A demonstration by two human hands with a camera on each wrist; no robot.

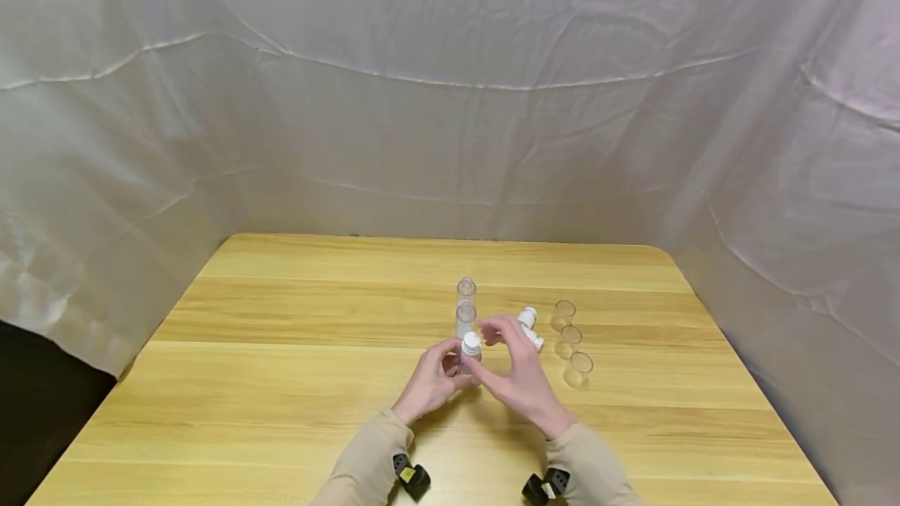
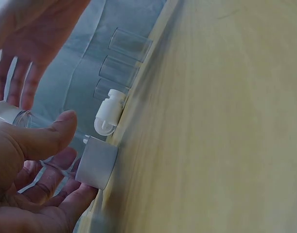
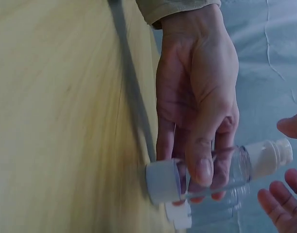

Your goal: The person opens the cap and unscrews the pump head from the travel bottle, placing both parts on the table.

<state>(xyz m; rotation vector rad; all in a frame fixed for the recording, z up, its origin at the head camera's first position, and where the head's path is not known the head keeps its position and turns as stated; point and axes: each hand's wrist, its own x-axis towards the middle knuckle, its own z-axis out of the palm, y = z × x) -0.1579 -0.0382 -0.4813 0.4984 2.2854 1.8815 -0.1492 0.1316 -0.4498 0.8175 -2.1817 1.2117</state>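
My left hand grips a clear bottle round its transparent body. The bottle stands upright on the table, its white base down and a white pump top uppermost. My right hand is beside the bottle's top, thumb and fingers spread apart, holding nothing. In the right wrist view, the right fingers show just off the white top. Two similar clear bottles stand in line behind the held one.
White pump pieces lie on the table just beyond my right hand. Three clear caps stand in a row farther right. Grey fabric hangs round the back and sides of the wooden table.
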